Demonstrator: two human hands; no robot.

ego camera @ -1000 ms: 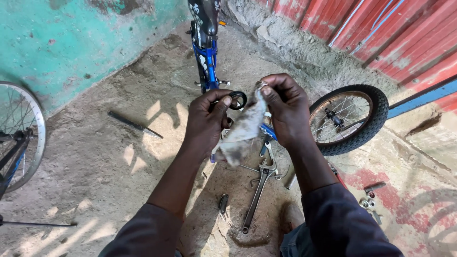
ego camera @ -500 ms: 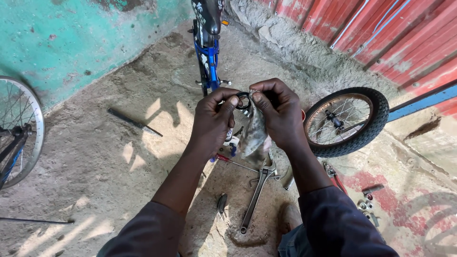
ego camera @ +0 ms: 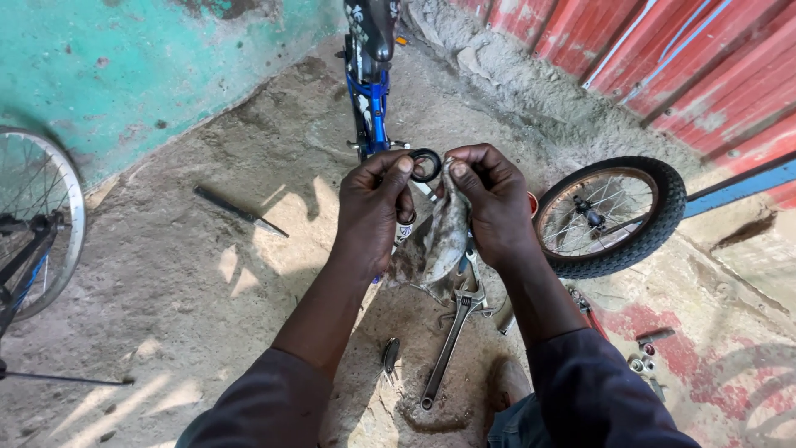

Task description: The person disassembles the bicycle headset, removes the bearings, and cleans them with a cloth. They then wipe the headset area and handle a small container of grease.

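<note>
Head view, looking down at a dusty concrete floor (ego camera: 166, 274). Two bare hands meet near the centre of the frame. The left hand (ego camera: 373, 207) pinches a small black ring (ego camera: 426, 164) between thumb and fingertip, holding it up at about 12 o'clock from the hands. The right hand (ego camera: 493, 203) is clamped on a dirty grey rag (ego camera: 444, 241), which hangs down between the two wrists and nearly touches the ring.

The step in hand looks like wiping the ring clean; the rag would need to be pressed to the ring and turned around it while the left hand keeps its pinch.

At 12 o'clock a blue bike frame (ego camera: 371, 99) leads away from the viewer. At 3 o'clock a small wheel (ego camera: 613, 216) lies near a red wall (ego camera: 713, 75). At 9 o'clock part of a larger wheel (ego camera: 37, 224) shows. At 6 o'clock a wrench (ego camera: 448, 348) lies on the floor; a dark file (ego camera: 240, 211) lies at 10 o'clock. A small orange cup (ego camera: 531, 204) peeks out beside the right hand; its contents are hidden. Small nuts (ego camera: 643, 361) sit loose at 4 o'clock.
</note>
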